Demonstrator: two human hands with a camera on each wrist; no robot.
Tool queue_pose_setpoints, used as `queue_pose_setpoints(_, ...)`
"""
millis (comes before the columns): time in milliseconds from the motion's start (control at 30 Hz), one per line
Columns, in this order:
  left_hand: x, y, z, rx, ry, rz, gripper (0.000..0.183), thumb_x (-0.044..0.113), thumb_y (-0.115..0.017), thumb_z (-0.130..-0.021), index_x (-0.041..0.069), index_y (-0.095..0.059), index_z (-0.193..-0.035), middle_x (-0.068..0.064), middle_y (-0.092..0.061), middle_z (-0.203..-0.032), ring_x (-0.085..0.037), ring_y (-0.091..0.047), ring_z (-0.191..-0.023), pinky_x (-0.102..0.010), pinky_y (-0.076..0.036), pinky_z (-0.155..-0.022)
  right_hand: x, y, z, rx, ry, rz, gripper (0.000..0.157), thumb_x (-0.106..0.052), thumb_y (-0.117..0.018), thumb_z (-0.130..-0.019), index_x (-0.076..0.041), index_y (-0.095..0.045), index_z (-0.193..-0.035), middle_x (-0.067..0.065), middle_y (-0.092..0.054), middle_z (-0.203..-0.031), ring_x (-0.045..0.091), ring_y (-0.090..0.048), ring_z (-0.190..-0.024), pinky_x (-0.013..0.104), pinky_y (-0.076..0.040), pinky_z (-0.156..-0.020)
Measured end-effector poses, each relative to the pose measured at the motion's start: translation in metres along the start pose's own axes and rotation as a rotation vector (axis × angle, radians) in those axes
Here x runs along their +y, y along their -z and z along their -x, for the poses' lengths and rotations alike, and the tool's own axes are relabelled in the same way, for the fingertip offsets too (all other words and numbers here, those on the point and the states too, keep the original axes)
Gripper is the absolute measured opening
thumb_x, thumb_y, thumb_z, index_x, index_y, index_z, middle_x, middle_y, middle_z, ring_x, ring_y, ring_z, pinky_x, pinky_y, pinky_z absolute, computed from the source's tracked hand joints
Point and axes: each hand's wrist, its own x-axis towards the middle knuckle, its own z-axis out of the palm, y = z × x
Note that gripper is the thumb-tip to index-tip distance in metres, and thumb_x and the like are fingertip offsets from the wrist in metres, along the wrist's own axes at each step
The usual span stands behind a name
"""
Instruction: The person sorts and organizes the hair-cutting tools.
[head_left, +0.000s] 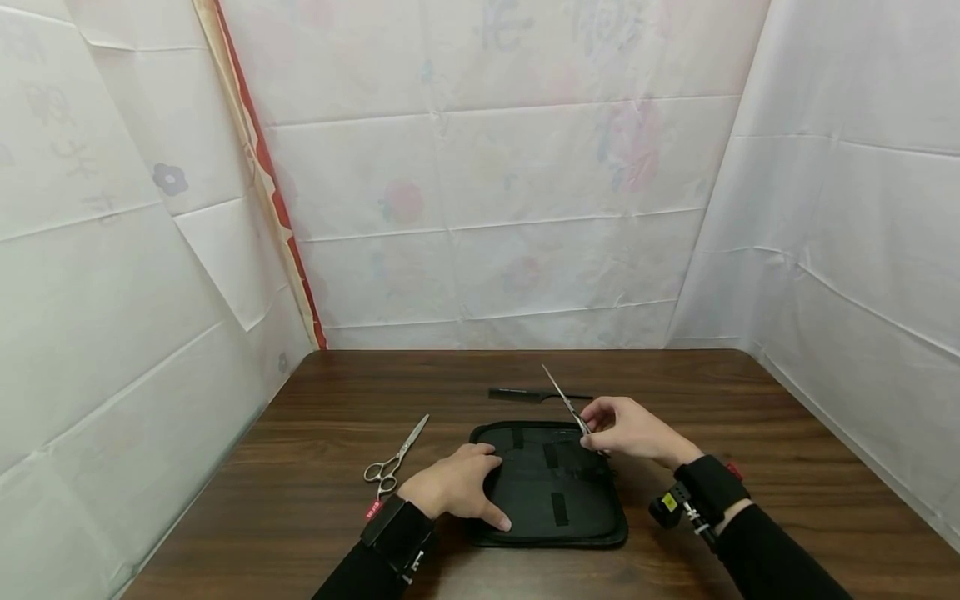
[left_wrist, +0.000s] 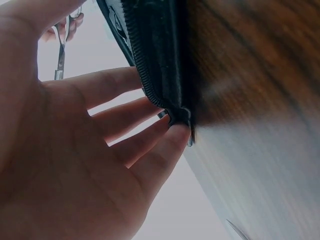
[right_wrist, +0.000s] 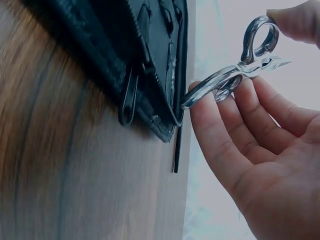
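Note:
A black zip case [head_left: 525,508] lies open on the table, with short elastic loops across its inner face. My left hand [head_left: 456,483] rests on its left edge, thumb and fingers spread; in the left wrist view the nearly straight fingertips touch the case's zipped rim [left_wrist: 145,65]. Above the case's far right corner, my right hand [head_left: 637,433] holds silver scissors [head_left: 558,387] by the handles, blades pointing up and away. The right wrist view shows the scissors' finger rings [right_wrist: 250,40] between thumb and fingers. Nothing visible sits in the loops.
Another pair of silver scissors [head_left: 412,437] lies left of the case, near my left wrist. Behind the case lies a black tail comb [head_left: 517,395]. The brown wooden table [head_left: 300,483] is enclosed by white sheeting [head_left: 487,275] at the back and both sides.

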Motion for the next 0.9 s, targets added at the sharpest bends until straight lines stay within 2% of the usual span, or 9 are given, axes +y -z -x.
queue_pose_setpoints(100,-0.001,0.001,0.000,0.000,-0.010,-0.006,0.090,0.052,-0.088,-0.074,0.005,-0.057,-0.144,-0.013,-0.044,-0.155,-0.033,-0.038,-0.144,-0.052,-0.042,-0.109,-0.001,-0.002,0.000,0.004,0.013,-0.010,0.041,-0.019,-0.075,-0.093,0.005,-0.060,-0.122,0.012,-0.062,-0.101,0.027,-0.062,-0.087,0.043,-0.056,-0.071)
queue_pose_setpoints(400,0.000,0.001,-0.001,0.004,-0.009,-0.016,0.090,0.053,-0.088,-0.074,0.005,-0.057,-0.144,-0.012,-0.044,-0.155,-0.033,-0.038,-0.144,-0.052,-0.042,-0.108,-0.002,-0.009,0.000,0.022,0.036,-0.009,0.039,-0.018,-0.076,-0.091,0.004,-0.061,-0.120,0.011,-0.063,-0.099,0.028,-0.061,-0.089,0.032,-0.053,-0.071)
queue_pose_setpoints(700,0.001,0.001,0.000,-0.002,0.000,-0.004,0.090,0.052,-0.088,-0.074,0.006,-0.056,-0.145,-0.012,-0.043,-0.156,-0.032,-0.037,-0.145,-0.051,-0.042,-0.109,-0.002,-0.014,-0.001,0.026,0.044,0.008,0.038,-0.020,-0.075,-0.092,0.001,-0.062,-0.121,0.010,-0.063,-0.100,0.027,-0.060,-0.092,0.032,-0.051,-0.073)
queue_pose_setpoints(900,0.001,0.001,0.000,-0.005,0.004,-0.001,0.089,0.052,-0.088,-0.075,0.006,-0.056,-0.145,-0.012,-0.042,-0.156,-0.033,-0.037,-0.145,-0.051,-0.042,-0.109,-0.006,-0.018,-0.001,0.014,0.050,-0.026,0.041,-0.019,-0.075,-0.092,0.003,-0.061,-0.123,0.012,-0.063,-0.101,0.029,-0.061,-0.090,0.037,-0.053,-0.072)
